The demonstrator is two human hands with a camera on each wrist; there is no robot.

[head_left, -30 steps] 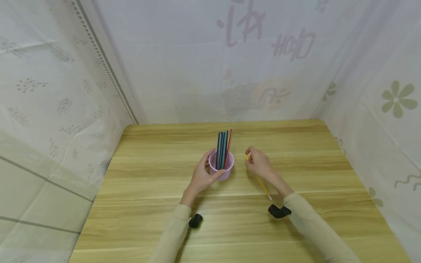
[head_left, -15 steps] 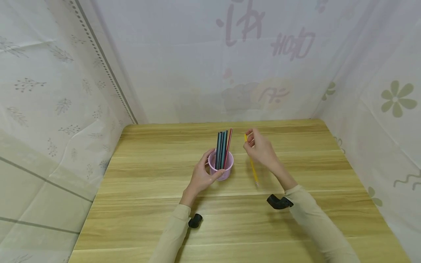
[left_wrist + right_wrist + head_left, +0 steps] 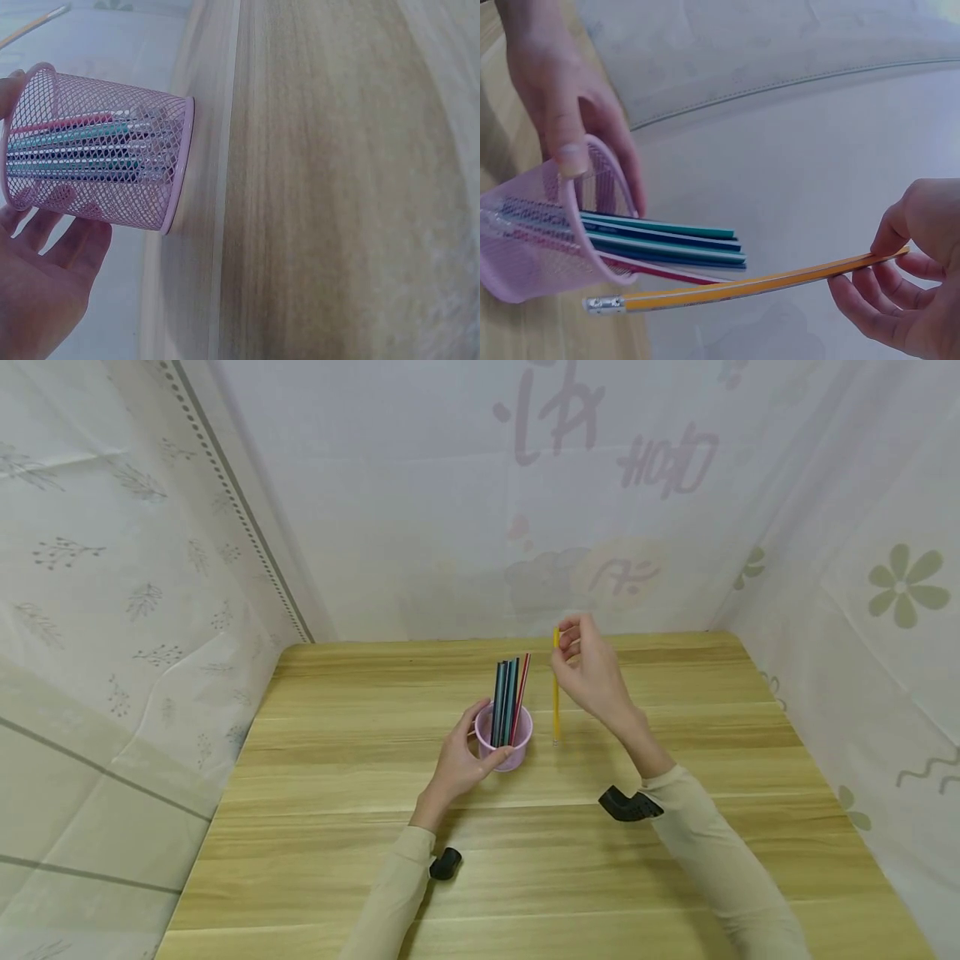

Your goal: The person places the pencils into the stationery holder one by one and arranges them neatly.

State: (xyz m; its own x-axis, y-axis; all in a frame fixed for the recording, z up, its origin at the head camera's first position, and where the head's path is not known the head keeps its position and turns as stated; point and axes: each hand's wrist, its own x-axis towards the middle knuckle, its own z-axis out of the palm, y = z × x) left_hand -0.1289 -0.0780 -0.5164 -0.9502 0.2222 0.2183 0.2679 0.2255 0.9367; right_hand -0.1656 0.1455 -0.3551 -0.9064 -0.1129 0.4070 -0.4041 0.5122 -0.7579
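A pink mesh pencil cup (image 3: 513, 760) stands upright on the table, and my left hand (image 3: 461, 763) grips it with the thumb in front at the rim. Several pencils (image 3: 506, 697), dark blue, green and red, stand in the cup and lean slightly. To the right of the cup, my right hand (image 3: 592, 672) pinches a yellow pencil (image 3: 557, 710) near its upper end, nearly vertical above the table. In the right wrist view, the yellow pencil (image 3: 727, 291) shows its silver ferrule and eraser end towards the cup (image 3: 525, 247), apart from my left hand (image 3: 577, 105).
The wooden table (image 3: 337, 735) has a rounded far corner and meets a pale printed cloth (image 3: 420, 527) at the back and sides. A black curved piece (image 3: 630, 804) is fixed near the right sleeve, and another black piece (image 3: 446, 864) near the left sleeve.
My right hand has risen away from me and the yellow pencil with it, swinging from a slant to nearly vertical and closer to the cup. My left hand and the cup have stayed put.
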